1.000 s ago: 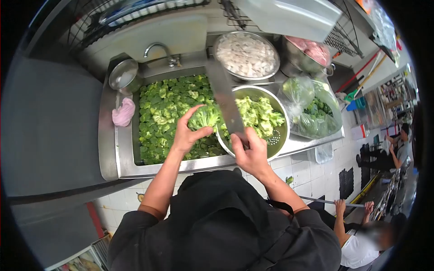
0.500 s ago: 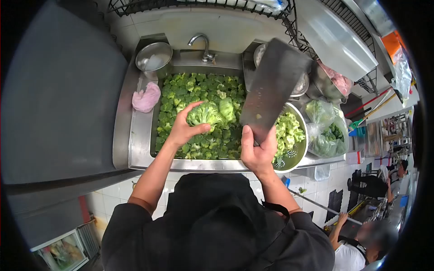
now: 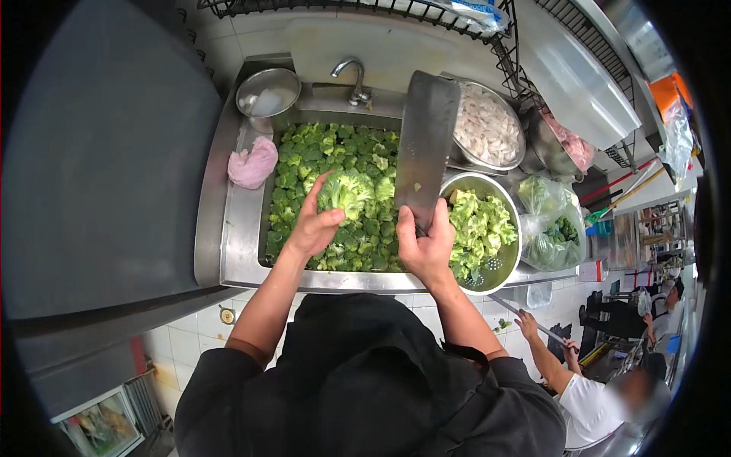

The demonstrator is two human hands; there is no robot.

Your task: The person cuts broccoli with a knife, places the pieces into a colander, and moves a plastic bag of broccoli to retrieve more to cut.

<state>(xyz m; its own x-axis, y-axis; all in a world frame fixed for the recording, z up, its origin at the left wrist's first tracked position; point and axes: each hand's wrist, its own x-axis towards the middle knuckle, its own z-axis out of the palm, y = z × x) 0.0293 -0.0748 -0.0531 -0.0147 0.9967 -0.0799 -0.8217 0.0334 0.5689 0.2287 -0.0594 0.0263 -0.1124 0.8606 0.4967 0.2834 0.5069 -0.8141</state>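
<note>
My left hand (image 3: 314, 228) grips a broccoli head (image 3: 347, 193) above the sink, its cut stem side facing up. In my right hand (image 3: 426, 242) is a cleaver (image 3: 426, 137), its broad blade pointing away from me and its handle mostly hidden by my fingers. Small green bits stick to the blade. Beneath both hands the steel sink (image 3: 324, 280) is filled with floating broccoli florets (image 3: 304, 152). Just right of the cleaver sits a colander (image 3: 517, 247) holding pale green cut pieces (image 3: 480, 221).
A bowl of pale sliced meat (image 3: 487, 126) stands behind the colander. Bagged greens (image 3: 552, 244) lie to its right. Left are a pink cloth (image 3: 253, 162) and a metal pot (image 3: 268, 93); the faucet (image 3: 352, 76) rises behind. A co-worker (image 3: 594, 404) holds a long pole at lower right.
The cleaver has swung left and stands more upright, uncovering the meat bowl. A loose green piece beside the broccoli head has dropped away from it. The co-worker's hands have moved along the pole.
</note>
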